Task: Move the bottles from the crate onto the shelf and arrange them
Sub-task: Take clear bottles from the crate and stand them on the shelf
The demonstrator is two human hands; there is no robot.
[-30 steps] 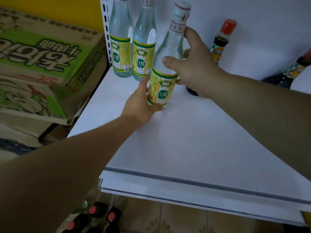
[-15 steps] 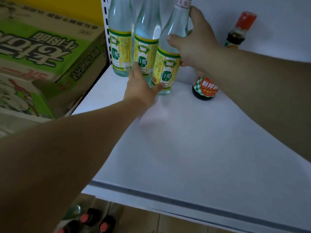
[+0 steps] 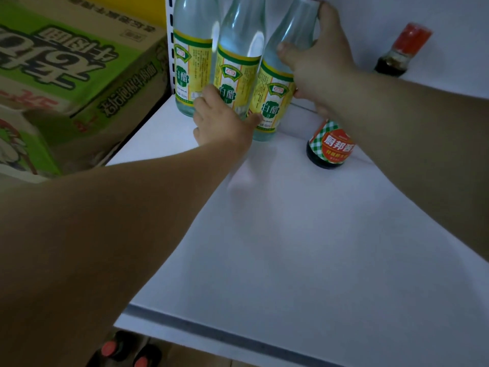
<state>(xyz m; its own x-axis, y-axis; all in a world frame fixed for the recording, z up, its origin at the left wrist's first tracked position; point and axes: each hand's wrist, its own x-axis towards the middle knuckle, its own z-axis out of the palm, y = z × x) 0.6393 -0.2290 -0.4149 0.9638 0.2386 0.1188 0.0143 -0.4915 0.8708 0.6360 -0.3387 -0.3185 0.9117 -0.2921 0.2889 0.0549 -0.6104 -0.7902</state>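
Three clear vinegar bottles with yellow-green labels stand in a row at the back left of the white shelf [image 3: 304, 234]: the left one [image 3: 191, 64], the middle one [image 3: 238, 67] and the third bottle [image 3: 272, 102]. My right hand [image 3: 320, 62] grips the third bottle at its shoulder. My left hand [image 3: 225, 123] rests against the lower front of the middle and third bottles, its thumb on the third bottle's label. Whether its fingers curl round a bottle is hidden.
A dark soy-sauce bottle [image 3: 330, 147] with a red checked label and red cap stands just right of the row, partly behind my right arm. Green cardboard boxes [image 3: 66, 75] are stacked left of the shelf. Red-capped dark bottles [image 3: 124, 350] sit below the shelf's front edge.
The third bottle was tilted and in front of the row; both hands have pushed it back upright beside the other two. The camera has come closer.
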